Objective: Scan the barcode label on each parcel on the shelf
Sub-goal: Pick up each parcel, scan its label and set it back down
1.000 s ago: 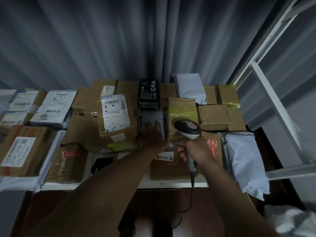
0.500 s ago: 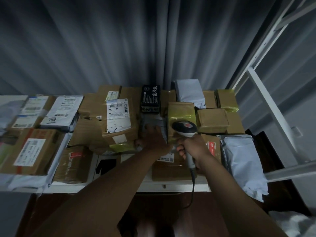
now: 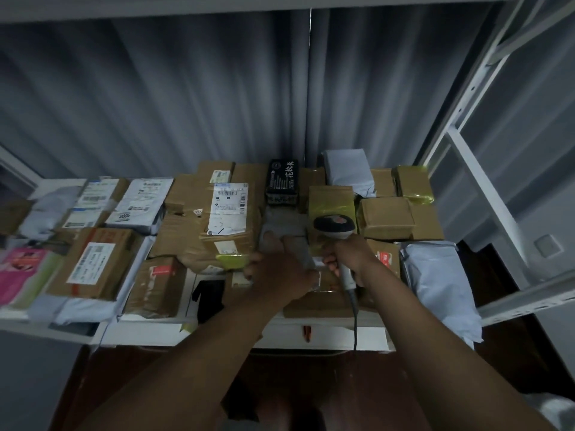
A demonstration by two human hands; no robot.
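- While the right hand [image 3: 351,259] holds the scanner [image 3: 335,229] by its handle, its fingers are curled tight round the grip.
- The scanner's head sits just above that hand, over the parcels in the middle of the shelf [image 3: 323,335].
- A thin cord [image 3: 354,318] hangs down from the handle, past the front edge of the shelf.
- The left hand [image 3: 280,272] rests on a gray parcel [image 3: 284,227] just left of the scanner, fingers reaching forward and pressing on it.
- Whether those fingers lie flat or curl over an edge I cannot tell.
- A brown box with a big white label [image 3: 228,209] stands just left of the left hand.
- A black box [image 3: 282,181] with white writing stands behind the gray parcel.
- A box with yellow tape [image 3: 331,203] sits behind the scanner head.
- A soft gray bag [image 3: 435,281] lies at the right end of the shelf and hangs over its edge.
- More brown boxes and white bags lie on the left, and a pink packet [image 3: 21,272] lies at the far left.
- A gray curtain [image 3: 217,104] hangs behind it all.
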